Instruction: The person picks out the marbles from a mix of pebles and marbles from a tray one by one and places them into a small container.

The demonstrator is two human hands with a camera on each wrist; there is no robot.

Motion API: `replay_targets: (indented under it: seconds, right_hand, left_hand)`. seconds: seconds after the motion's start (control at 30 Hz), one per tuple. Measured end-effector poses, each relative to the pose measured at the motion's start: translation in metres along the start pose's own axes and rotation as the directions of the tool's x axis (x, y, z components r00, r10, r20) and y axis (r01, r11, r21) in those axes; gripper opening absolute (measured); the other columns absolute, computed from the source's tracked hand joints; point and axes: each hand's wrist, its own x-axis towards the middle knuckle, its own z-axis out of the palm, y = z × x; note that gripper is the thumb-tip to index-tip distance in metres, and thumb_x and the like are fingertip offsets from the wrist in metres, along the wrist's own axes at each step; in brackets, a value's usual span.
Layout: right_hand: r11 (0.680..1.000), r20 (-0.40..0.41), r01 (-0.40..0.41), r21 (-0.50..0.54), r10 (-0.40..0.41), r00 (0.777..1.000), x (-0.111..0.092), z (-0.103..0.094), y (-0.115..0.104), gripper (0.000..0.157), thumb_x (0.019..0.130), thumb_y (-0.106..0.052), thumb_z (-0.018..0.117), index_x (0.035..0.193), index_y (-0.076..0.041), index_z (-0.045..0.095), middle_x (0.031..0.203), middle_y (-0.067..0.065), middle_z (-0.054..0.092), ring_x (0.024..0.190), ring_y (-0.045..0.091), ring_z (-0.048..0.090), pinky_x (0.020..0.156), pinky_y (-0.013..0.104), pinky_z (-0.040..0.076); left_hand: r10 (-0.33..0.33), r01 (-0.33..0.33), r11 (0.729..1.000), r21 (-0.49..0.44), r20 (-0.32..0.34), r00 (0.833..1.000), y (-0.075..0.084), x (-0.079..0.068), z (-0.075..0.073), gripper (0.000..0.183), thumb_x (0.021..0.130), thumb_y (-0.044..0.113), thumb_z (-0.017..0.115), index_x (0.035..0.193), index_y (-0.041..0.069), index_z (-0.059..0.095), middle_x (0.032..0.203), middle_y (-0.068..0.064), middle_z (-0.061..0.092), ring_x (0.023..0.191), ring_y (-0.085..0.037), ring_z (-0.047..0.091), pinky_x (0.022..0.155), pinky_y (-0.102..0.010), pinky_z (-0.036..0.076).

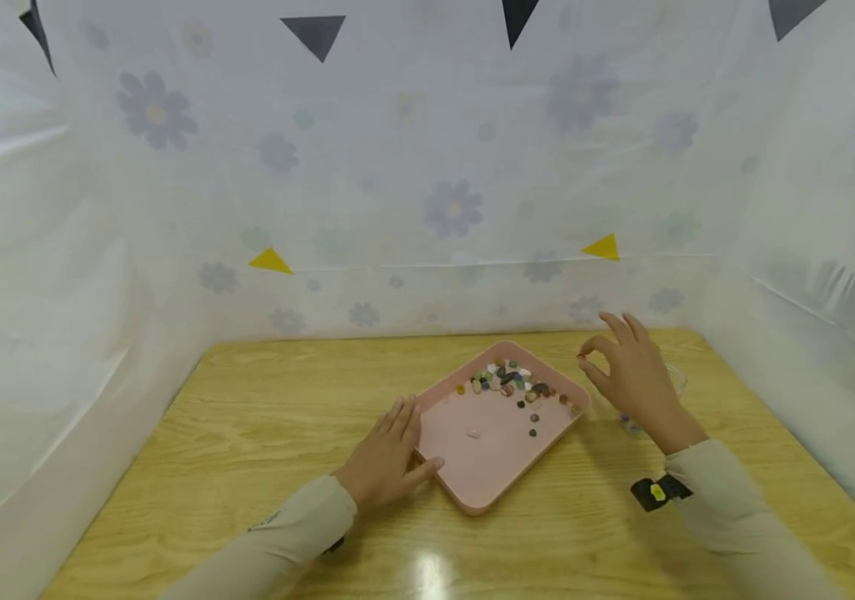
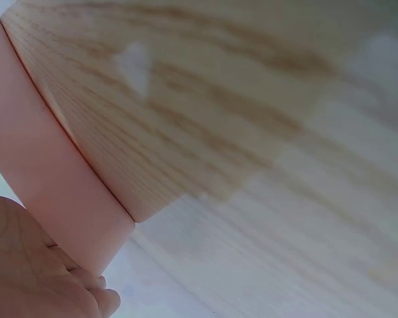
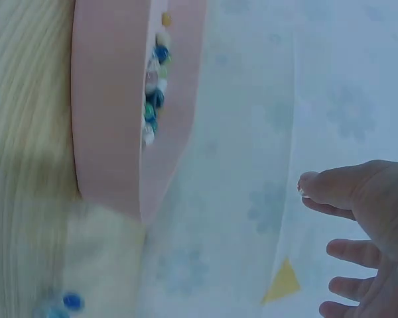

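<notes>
A pink tray [image 1: 482, 467] lies at an angle on the table, with many small colored stones [image 1: 506, 377] gathered toward its far and right sides. One pale stone [image 1: 473, 433] sits apart near its middle. My left hand [image 1: 386, 458] rests on the tray's left corner, fingers extended along the rim and thumb over the edge. Raised just beyond the tray's right end, my right hand [image 1: 633, 375] pinches a tiny stone [image 1: 581, 357] between thumb and index finger, the other fingers spread. In the right wrist view the stone [image 3: 301, 190] barely shows at the fingertips.
A clear container [image 1: 677, 379], partly hidden behind my right hand, stands right of the tray. Blue stones [image 3: 72, 301] show at the right wrist view's bottom left. White flowered sheeting [image 1: 367, 183] encloses the wooden table [image 1: 262, 417] at the back and sides.
</notes>
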Motion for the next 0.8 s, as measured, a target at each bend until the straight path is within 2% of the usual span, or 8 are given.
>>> replay_targets:
  seconds: [0.2,0.37,0.6,0.8]
  right_hand:
    - [0.997,-0.043,-0.076,-0.017,0.075,0.996,-0.019,-0.029,0.026,0.014,0.078,-0.009,0.078,0.089,-0.004,0.069,0.136,0.033,0.043,0.126,0.057,0.031,0.091,0.074,0.031]
    - [0.988,-0.057,-0.148,-0.051,0.145,0.988,-0.035,-0.045,0.044,0.018,0.08,-0.009,0.077,0.093,-0.001,0.068,0.136,0.034,0.042,0.128,0.06,0.028,0.084,0.079,0.031]
    - [0.979,-0.029,-0.185,-0.089,0.184,0.983,-0.05,-0.046,0.061,0.019,0.08,-0.009,0.076,0.094,0.0,0.068,0.134,0.037,0.041,0.125,0.062,0.028,0.08,0.08,0.031]
    - [0.979,-0.012,-0.187,-0.082,0.187,0.982,-0.054,-0.041,0.064,0.018,0.081,-0.01,0.075,0.095,0.0,0.068,0.133,0.037,0.042,0.124,0.063,0.028,0.079,0.08,0.031]
  left_hand:
    - [0.002,-0.002,1.0,0.01,-0.003,1.0,-0.002,0.001,0.003,0.09,0.096,0.067,0.026,0.151,-0.004,0.016,0.159,-0.02,0.006,0.147,-0.034,0.006,0.117,-0.047,0.016]
    - [0.001,-0.001,1.0,0.013,-0.001,1.0,-0.001,0.001,0.002,0.09,0.096,0.066,0.026,0.151,-0.004,0.016,0.159,-0.021,0.006,0.146,-0.034,0.007,0.117,-0.048,0.016]
    - [-0.004,0.004,1.0,0.005,-0.002,1.0,0.0,0.001,0.001,0.09,0.096,0.066,0.027,0.151,-0.004,0.015,0.159,-0.02,0.006,0.146,-0.034,0.007,0.117,-0.048,0.016]
    - [-0.007,0.007,1.0,0.01,-0.003,1.0,-0.001,0.001,0.003,0.091,0.095,0.068,0.025,0.151,-0.003,0.015,0.159,-0.02,0.007,0.147,-0.034,0.006,0.117,-0.048,0.016]
